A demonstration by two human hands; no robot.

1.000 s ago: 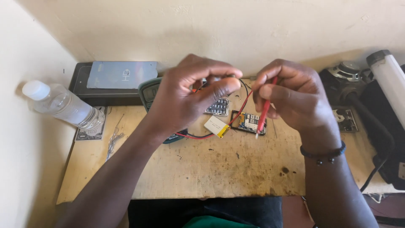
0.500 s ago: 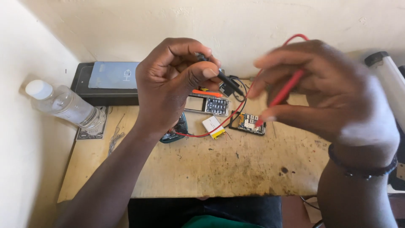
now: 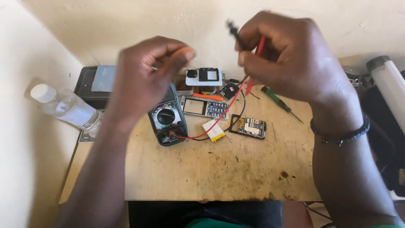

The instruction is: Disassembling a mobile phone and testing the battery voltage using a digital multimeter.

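My right hand (image 3: 287,55) is raised above the bench, closed on the red probe (image 3: 256,55) and the black probe (image 3: 236,33) of a multimeter. Their red lead (image 3: 211,126) and a black lead run down to the green multimeter (image 3: 166,120) on the wooden bench. My left hand (image 3: 147,76) hovers blurred above the multimeter, fingers pinched together; nothing shows between them. Under the hands lie a phone keypad frame (image 3: 204,107), a small yellow-edged battery (image 3: 214,131) and a circuit board (image 3: 249,126).
A clear plastic bottle (image 3: 67,107) lies at the left by the wall. A black box with a grey lid (image 3: 95,82) stands behind it. A green screwdriver (image 3: 280,103) lies right of centre. A white tube (image 3: 390,86) and dark gear crowd the right edge. Bare wooden benchtop (image 3: 219,173) lies at the front.
Both hands have risen toward the camera. The black probe passed from my left hand to my right, which now holds both probes. The multimeter is uncovered.
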